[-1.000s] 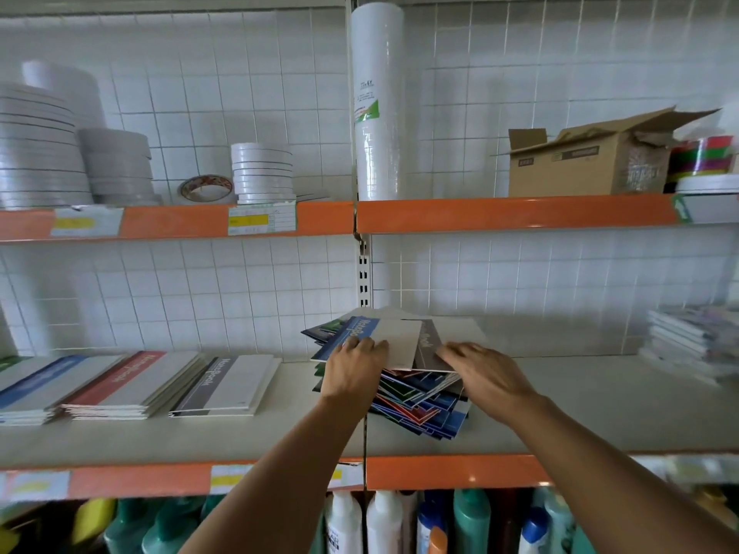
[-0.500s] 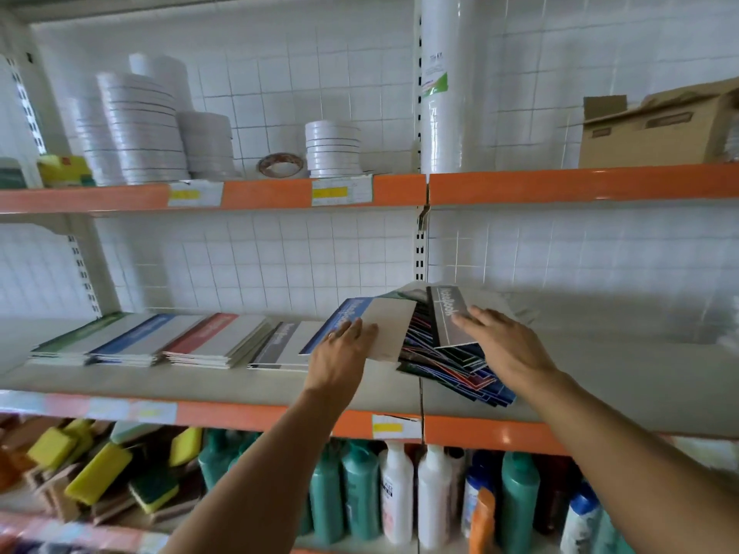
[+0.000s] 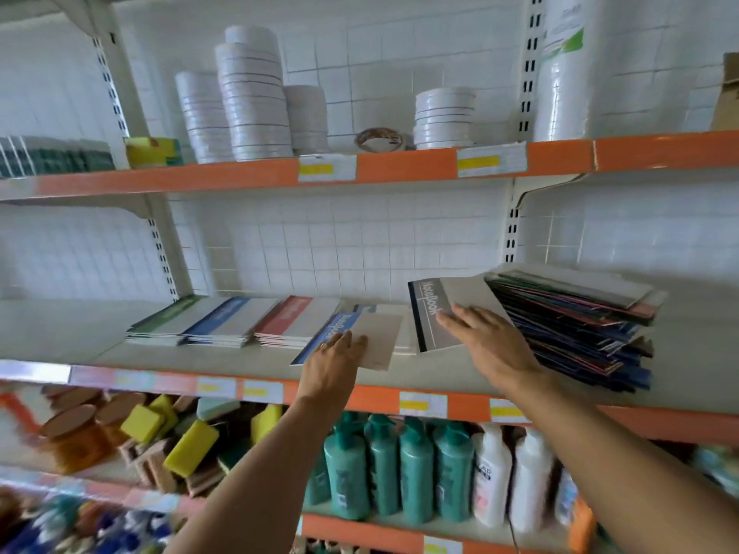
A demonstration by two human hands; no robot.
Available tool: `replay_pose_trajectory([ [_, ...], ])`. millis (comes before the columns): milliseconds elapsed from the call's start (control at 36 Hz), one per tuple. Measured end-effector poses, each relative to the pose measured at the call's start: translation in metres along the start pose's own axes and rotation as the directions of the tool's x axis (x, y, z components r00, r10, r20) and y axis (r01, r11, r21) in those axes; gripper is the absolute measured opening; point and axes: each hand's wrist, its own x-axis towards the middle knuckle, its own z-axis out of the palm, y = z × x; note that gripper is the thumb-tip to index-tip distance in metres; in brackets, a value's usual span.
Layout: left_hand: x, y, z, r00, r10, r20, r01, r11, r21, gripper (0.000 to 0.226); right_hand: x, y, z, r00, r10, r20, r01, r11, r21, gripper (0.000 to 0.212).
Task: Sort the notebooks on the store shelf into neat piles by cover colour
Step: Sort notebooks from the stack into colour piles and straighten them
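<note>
Two hands: both at work on the middle shelf [image 3: 240, 365], one notebook each
left hand [image 3: 334, 363]: nearest, above the front edge; fingers flat on top of the blue-spined notebook [image 3: 352, 339], thumb hidden, so held or just pressed I cannot tell
right hand [image 3: 486, 341]: fingers straight and spread, resting on the grey-spined notebook [image 3: 434, 313]; not curled round it
blue-spined notebook: cream cover, blue band with "NoteBook" lettering; near the front edge, right of the sorted row, not yet on any pile
grey-spined notebook: dark grey band, white "NoteBook" lettering, cream cover; tilted, upper end leaning on the unsorted stack [image 3: 576, 321]
done so far: sorted row toward the left and back of the shelf; green pile [image 3: 168, 319], blue pile [image 3: 228, 321], red pile [image 3: 288, 321], edges fairly square; further pile [image 3: 404, 337] just right of red, mostly hidden, colour unclear
left to do: unsorted stack on the right is thick, skewed and fanned, mixed dark, blue and red edges; judging by its bulk, well under half done
next, as a guess: blue-spined one belongs on the blue pile, two piles left of the hand; grey one probably on the hidden pile
risk: fanned stack could slide if the leaning notebook is pulled carelessly
</note>
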Motion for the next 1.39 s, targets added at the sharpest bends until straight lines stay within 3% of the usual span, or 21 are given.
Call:
replay_pose_trajectory([
  [111, -0.006, -0.022, -0.001, 0.998, -0.029, 0.061, 0.033, 0.997, -0.066, 0.047, 0.010, -0.033, 0.005, 0.999, -0.019, -0.029, 0.020, 0.999, 0.049, 0.072],
  [167, -0.008, -0.032, 0.002, 0.988, -0.074, 0.134, 0.076, 0.997, -0.011, 0.051, 0.015, -0.045, 0.007, 0.999, -0.041, -0.024, 0.044, 0.994, 0.096, 0.078],
  [222, -0.009, -0.040, 0.005, 0.987, -0.089, 0.131, 0.092, 0.996, -0.020, 0.052, 0.018, -0.054, 0.012, 0.992, -0.059, 0.112, 0.043, 0.990, 0.138, 0.079],
  [472, -0.006, -0.079, 0.024, 0.977, -0.136, 0.166, 0.143, 0.989, -0.028, 0.052, 0.049, -0.076, 0.057, 0.958, -0.043, 0.283, -0.007, 0.985, 0.174, 0.074],
  [639, 0.007, -0.100, 0.030, 0.972, -0.195, 0.134, 0.196, 0.981, 0.002, 0.053, 0.084, -0.074, 0.091, 0.952, -0.030, 0.306, -0.023, 0.986, 0.167, 0.073],
  [750, 0.022, -0.110, 0.034, 0.965, -0.231, 0.125, 0.233, 0.973, 0.000, 0.052, 0.104, -0.073, 0.105, 0.938, -0.044, 0.345, -0.014, 0.986, 0.165, 0.059],
  [861, 0.034, -0.118, 0.038, 0.960, -0.254, 0.120, 0.254, 0.967, 0.014, 0.051, 0.117, -0.073, 0.116, 0.924, -0.063, 0.378, -0.003, 0.985, 0.173, 0.066],
  [972, 0.040, -0.131, 0.043, 0.965, -0.237, 0.110, 0.240, 0.971, -0.012, 0.050, 0.128, -0.071, 0.131, 0.882, -0.126, 0.455, 0.024, 0.975, 0.223, 0.056],
  [1083, 0.041, -0.145, 0.050, 0.967, -0.238, 0.086, 0.239, 0.971, 0.002, 0.049, 0.135, -0.074, 0.138, 0.829, -0.150, 0.539, 0.020, 0.971, 0.240, 0.070],
  [1167, 0.043, -0.159, 0.054, 0.978, -0.202, -0.047, 0.200, 0.979, -0.029, 0.047, 0.141, -0.077, 0.142, 0.832, -0.133, 0.538, 0.007, 0.973, 0.229, 0.065],
  [1389, 0.048, -0.213, 0.073, 0.989, -0.132, -0.065, 0.135, 0.990, 0.036, 0.055, 0.152, -0.094, 0.148, 0.870, -0.035, 0.492, -0.015, 0.995, 0.097, 0.054],
])
